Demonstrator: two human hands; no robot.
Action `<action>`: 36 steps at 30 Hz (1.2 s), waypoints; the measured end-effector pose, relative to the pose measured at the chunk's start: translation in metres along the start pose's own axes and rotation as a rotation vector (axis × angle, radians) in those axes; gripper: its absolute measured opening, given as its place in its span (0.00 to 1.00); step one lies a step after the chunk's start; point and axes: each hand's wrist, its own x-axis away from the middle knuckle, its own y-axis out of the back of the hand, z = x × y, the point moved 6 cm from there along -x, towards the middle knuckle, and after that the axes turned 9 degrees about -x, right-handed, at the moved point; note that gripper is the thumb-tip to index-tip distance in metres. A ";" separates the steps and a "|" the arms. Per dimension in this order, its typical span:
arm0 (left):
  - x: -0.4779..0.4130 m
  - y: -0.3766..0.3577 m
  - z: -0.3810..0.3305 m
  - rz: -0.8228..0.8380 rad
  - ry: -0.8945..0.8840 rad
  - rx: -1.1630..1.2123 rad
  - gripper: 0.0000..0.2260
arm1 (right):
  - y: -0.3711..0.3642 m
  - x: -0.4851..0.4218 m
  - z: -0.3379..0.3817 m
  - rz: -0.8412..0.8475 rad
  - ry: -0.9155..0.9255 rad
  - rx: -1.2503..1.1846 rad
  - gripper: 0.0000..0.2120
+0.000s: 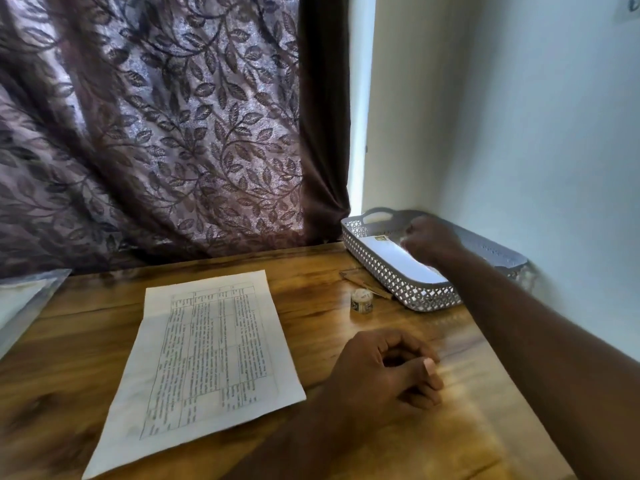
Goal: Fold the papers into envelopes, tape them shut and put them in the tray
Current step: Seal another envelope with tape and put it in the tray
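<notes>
Head view: blurred right hand (429, 241) hovers over a white folded envelope (398, 261) inside the grey perforated plastic tray (377, 268), far right; whether its fingers grip anything I cannot tell. Left hand (388, 372) rests loosely curled, empty, on the wooden desk (86, 323) right of a printed paper sheet (207, 355).

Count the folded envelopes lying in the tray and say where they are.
1. A white envelope lies flat inside the grey tray, partly under the right hand, which reaches over it. More could be hidden beneath it or behind the hand.
</notes>
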 end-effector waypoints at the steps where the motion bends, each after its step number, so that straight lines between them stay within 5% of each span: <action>1: 0.003 0.002 -0.004 -0.011 -0.030 -0.024 0.08 | 0.002 0.013 0.016 -0.056 0.072 -0.092 0.07; 4: 0.021 0.025 -0.020 -0.131 -0.129 -0.058 0.06 | -0.011 0.064 0.068 -0.156 0.239 -0.359 0.06; 10: 0.076 0.127 -0.042 -0.531 -0.252 -0.192 0.09 | -0.101 0.130 0.127 0.136 0.289 -0.482 0.04; 15: 0.128 0.235 -0.025 -0.804 -0.036 -0.560 0.06 | -0.159 0.147 0.143 0.427 0.287 -0.185 0.25; 18: 0.148 0.288 -0.001 -1.006 0.248 -0.782 0.03 | -0.168 0.148 0.154 0.418 0.441 0.092 0.30; 21: 0.149 0.322 0.026 -0.942 0.532 -0.879 0.16 | -0.175 0.147 0.156 0.433 0.471 0.142 0.29; 24: 0.138 0.336 0.030 -0.921 0.527 -0.899 0.24 | -0.177 0.145 0.154 0.411 0.488 0.143 0.30; 28: 0.127 0.343 0.030 -0.969 0.485 -0.772 0.10 | -0.179 0.145 0.153 0.401 0.482 0.085 0.30; 33: 0.122 0.355 0.038 -0.900 0.474 -0.684 0.14 | -0.178 0.143 0.153 0.399 0.473 0.075 0.29; 36: 0.124 0.351 0.037 -0.871 0.416 -0.775 0.04 | -0.175 0.137 0.150 0.399 0.412 -0.046 0.26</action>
